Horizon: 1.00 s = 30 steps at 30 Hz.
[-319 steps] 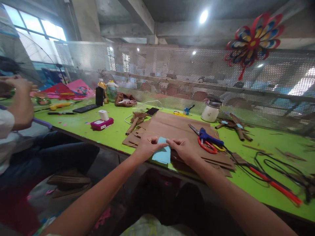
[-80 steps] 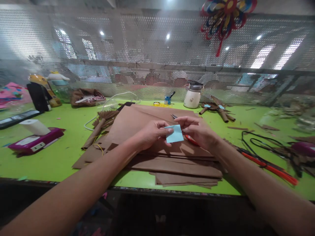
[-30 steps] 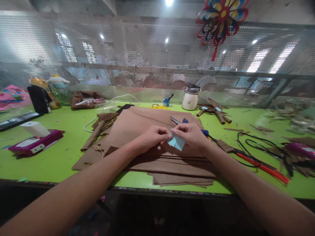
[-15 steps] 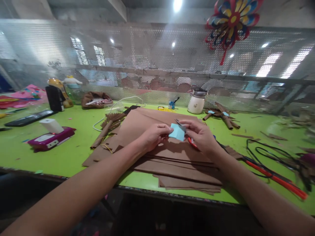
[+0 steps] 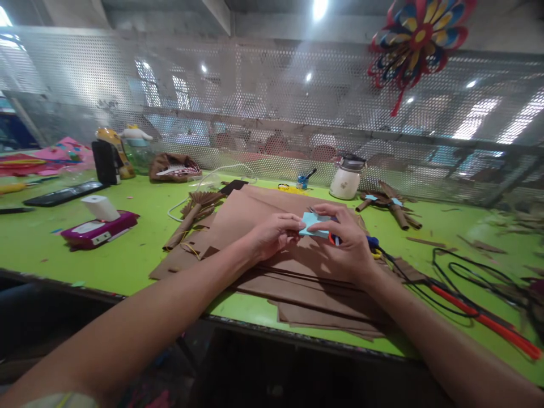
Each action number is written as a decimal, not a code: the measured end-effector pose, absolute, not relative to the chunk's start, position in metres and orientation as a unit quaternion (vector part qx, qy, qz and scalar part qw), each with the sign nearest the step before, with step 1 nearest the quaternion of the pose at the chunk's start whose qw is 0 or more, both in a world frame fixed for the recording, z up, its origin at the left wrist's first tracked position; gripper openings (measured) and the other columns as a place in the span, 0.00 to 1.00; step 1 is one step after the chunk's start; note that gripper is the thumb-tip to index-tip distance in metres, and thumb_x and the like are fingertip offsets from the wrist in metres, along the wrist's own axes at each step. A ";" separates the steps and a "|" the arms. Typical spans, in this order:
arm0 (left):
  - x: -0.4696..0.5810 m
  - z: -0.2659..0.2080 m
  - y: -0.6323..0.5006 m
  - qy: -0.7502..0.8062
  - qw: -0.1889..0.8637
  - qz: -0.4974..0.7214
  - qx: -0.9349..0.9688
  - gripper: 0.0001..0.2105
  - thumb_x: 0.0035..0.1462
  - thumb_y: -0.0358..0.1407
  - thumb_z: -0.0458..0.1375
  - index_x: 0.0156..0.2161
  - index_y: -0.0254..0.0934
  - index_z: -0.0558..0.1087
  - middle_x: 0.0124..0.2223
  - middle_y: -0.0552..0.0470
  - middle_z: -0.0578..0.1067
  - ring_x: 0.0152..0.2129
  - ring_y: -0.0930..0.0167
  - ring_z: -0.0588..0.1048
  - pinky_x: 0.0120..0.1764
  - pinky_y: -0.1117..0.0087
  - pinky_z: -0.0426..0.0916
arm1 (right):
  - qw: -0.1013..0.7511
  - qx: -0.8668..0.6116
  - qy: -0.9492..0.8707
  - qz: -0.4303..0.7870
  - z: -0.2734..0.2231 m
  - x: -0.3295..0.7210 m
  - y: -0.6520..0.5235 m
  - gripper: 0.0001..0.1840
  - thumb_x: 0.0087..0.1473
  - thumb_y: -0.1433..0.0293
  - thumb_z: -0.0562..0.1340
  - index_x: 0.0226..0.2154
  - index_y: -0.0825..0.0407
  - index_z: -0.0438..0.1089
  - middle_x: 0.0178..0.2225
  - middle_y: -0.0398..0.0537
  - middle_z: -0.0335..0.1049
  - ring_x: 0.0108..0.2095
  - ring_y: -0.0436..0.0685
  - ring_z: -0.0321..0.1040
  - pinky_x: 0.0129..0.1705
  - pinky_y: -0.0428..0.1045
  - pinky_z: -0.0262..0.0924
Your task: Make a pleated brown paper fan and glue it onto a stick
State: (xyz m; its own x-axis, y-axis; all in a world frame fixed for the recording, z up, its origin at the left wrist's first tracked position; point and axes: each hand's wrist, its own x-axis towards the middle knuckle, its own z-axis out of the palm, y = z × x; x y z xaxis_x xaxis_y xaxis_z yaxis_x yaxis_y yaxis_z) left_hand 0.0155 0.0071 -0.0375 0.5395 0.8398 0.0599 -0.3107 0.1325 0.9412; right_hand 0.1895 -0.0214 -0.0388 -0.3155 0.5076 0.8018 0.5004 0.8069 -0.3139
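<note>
Over a stack of brown kraft paper [image 5: 255,212], my left hand [image 5: 278,235] pinches a small light-blue piece of paper [image 5: 313,225] by its left edge. My right hand [image 5: 346,241] is at the paper's other side, with thumb and fingers touching it. Scissors [image 5: 334,239] are also held in that right hand; part of the red handle shows below the fingers, and a bit of blade shows above the paper. The rest of the scissors is hidden by the hand.
Rolled brown paper pieces [image 5: 183,228] with yellow ties lie left of the stack. A purple device [image 5: 100,229] stands farther left. A white jar [image 5: 346,180] is at the back, brown paper shapes [image 5: 397,212] with blue stars beside it. Black cable [image 5: 450,266] and a red-handled tool [image 5: 488,320] lie right.
My right hand's fingers have closed in over the blue paper, and less of the scissor blade shows. The paper looks tilted flatter. The whole view has shifted slightly.
</note>
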 end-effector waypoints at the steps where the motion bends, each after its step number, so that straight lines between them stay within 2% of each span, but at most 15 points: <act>1: 0.016 -0.037 0.007 0.247 0.716 0.399 0.518 0.07 0.43 0.32 0.61 0.29 0.30 0.69 0.25 0.55 0.67 0.21 0.80 0.65 0.25 0.77 0.57 | 0.500 -0.305 -0.811 0.007 -0.039 0.190 -0.022 0.09 0.47 0.74 0.59 0.32 0.46 0.72 0.45 0.50 0.62 0.46 0.58 0.60 0.47 0.57 0.58; 6: 0.016 -0.038 0.006 0.244 0.717 0.398 0.518 0.09 0.46 0.35 0.61 0.30 0.31 0.68 0.26 0.55 0.68 0.20 0.81 0.66 0.24 0.78 0.58 | 0.486 -0.282 -0.827 0.025 -0.037 0.190 -0.024 0.09 0.46 0.73 0.61 0.32 0.47 0.72 0.47 0.50 0.62 0.48 0.58 0.60 0.47 0.56 0.58; 13: 0.017 -0.039 0.007 0.268 0.685 0.414 0.536 0.08 0.46 0.33 0.61 0.28 0.30 0.66 0.24 0.51 0.71 0.21 0.77 0.70 0.26 0.77 0.62 | 0.486 -0.322 -0.812 0.009 -0.037 0.192 -0.020 0.03 0.47 0.70 0.61 0.28 0.49 0.72 0.44 0.51 0.65 0.47 0.59 0.61 0.47 0.57 0.57; 18: 0.020 -0.040 0.004 0.287 0.662 0.415 0.553 0.07 0.48 0.32 0.59 0.29 0.29 0.67 0.29 0.47 0.74 0.22 0.76 0.72 0.27 0.76 0.65 | 0.493 -0.359 -0.789 0.076 -0.042 0.193 -0.016 0.05 0.48 0.68 0.61 0.26 0.51 0.70 0.40 0.52 0.66 0.45 0.58 0.63 0.46 0.55 0.57; 23: 0.021 -0.040 0.004 0.302 0.652 0.401 0.569 0.07 0.47 0.32 0.60 0.31 0.28 0.70 0.30 0.48 0.74 0.23 0.77 0.72 0.27 0.78 0.64 | 0.507 -0.372 -0.766 0.136 -0.044 0.192 -0.015 0.05 0.48 0.69 0.60 0.25 0.52 0.69 0.37 0.51 0.68 0.42 0.57 0.64 0.44 0.53 0.57; 30: 0.021 -0.040 0.003 0.272 0.664 0.370 0.590 0.10 0.48 0.34 0.59 0.36 0.30 0.71 0.36 0.45 0.74 0.31 0.74 0.73 0.35 0.73 0.67 | 0.506 -0.385 -0.758 0.145 -0.043 0.191 -0.016 0.05 0.48 0.68 0.59 0.25 0.52 0.68 0.34 0.49 0.68 0.38 0.55 0.64 0.41 0.52 0.59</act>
